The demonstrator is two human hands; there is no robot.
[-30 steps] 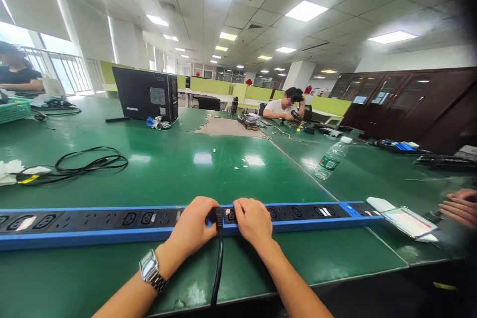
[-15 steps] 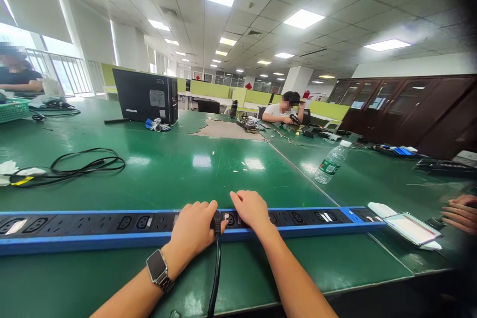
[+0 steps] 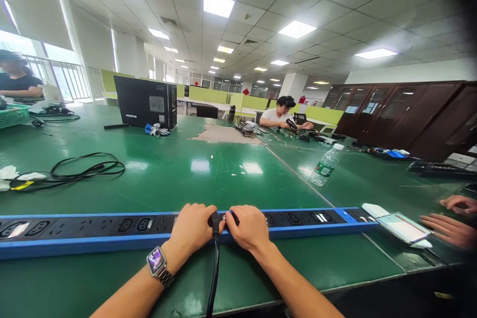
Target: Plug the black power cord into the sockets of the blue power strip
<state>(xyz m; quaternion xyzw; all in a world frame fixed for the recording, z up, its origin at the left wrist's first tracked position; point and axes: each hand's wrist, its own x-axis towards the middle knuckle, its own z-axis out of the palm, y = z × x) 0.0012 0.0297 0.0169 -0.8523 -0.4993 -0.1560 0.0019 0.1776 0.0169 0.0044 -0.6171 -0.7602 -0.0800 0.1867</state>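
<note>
Head view: left grip (image 3: pixel 192 227) holds black plug (image 3: pixel 215 227), right grip (image 3: pixel 249 227) unclear, at blue-edged strip (image 3: pixel 122 245).

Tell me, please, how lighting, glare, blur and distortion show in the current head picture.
Head view: ceiling lights glow white, and pale glare patches lie on the green tabletop; head view: another person's hand at right looks blurred; head view: dark blur covers the upper right corner; head view: the bottle leans, perhaps from wide-angle distortion; head view: the power strip looks fairly sharp.
</note>
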